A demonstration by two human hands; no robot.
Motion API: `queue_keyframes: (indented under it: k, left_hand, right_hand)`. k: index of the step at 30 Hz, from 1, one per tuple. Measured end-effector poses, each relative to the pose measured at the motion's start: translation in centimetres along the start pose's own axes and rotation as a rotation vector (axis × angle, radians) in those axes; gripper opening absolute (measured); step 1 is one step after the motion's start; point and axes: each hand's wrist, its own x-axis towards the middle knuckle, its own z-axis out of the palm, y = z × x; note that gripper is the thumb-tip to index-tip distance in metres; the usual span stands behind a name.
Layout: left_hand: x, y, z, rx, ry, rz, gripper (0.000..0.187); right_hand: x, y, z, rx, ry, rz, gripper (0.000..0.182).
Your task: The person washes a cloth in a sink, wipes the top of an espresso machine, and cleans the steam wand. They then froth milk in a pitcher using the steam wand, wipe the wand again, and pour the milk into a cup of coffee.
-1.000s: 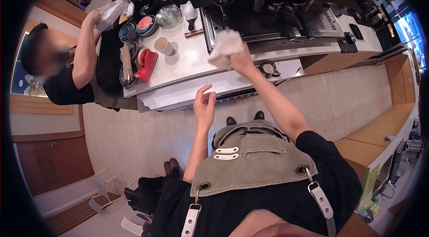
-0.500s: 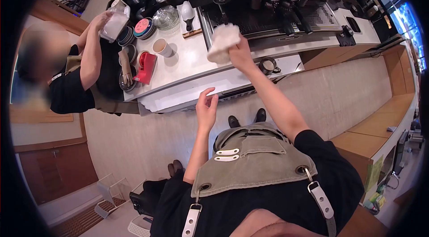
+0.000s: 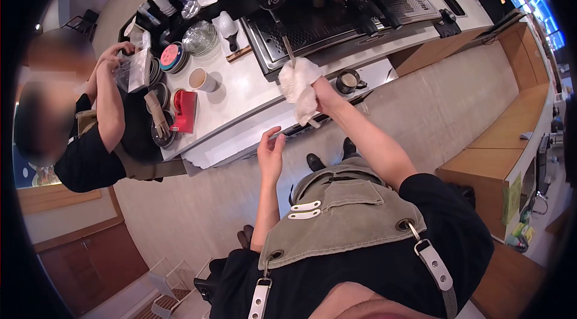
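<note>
My right hand (image 3: 325,96) is closed on a bunched white cloth (image 3: 299,85) at the counter's front edge. The cloth wraps the lower end of a metal steam wand (image 3: 284,35), which slants out from the espresso machine (image 3: 318,29); the wand's tip is hidden. Right of the cloth stands a dark pitcher (image 3: 348,82) with pale liquid inside. My left hand (image 3: 270,155) hovers in front of the counter, holding nothing, its fingers loosely bent and apart.
Left on the counter (image 3: 234,87) are a paper cup (image 3: 202,80), a red tape dispenser (image 3: 184,111) and stacked saucers (image 3: 174,57). A co-worker at the left handles a clear plastic package (image 3: 139,70). Wooden cabinets (image 3: 490,149) line the right side.
My right hand has drawn the cloth toward me, and the wand now angles outward into it. My left hand stays open. The co-worker's hands have come together at the package. The view has shifted.
</note>
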Motion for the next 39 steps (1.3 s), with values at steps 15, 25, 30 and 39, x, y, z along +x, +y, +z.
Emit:
queue_keyframes:
  k: [15,25,30,39]
  left_hand:
    - [5.4,2.7,10.2,-0.692,-0.487,-0.322,0.069]
    - [10.6,9.9,15.1,-0.783,-0.192,-0.02,0.043]
    - [10.0,0.3,14.5,-0.276,0.04,-0.134,0.04]
    - [11.5,-4.0,24.0,0.397,0.028,0.284,0.09]
  right_hand:
    - [-12.5,-7.9,-8.4,0.409,-0.061,0.103,0.048]
    - [0.4,-18.7,-6.9,0.038,0.35,0.048,0.04]
    - [-10.6,-14.5,-15.4,-0.567,0.333,0.212,0.039]
    - [-25.9,-5.6,-28.3,0.046,0.492,0.812,0.063]
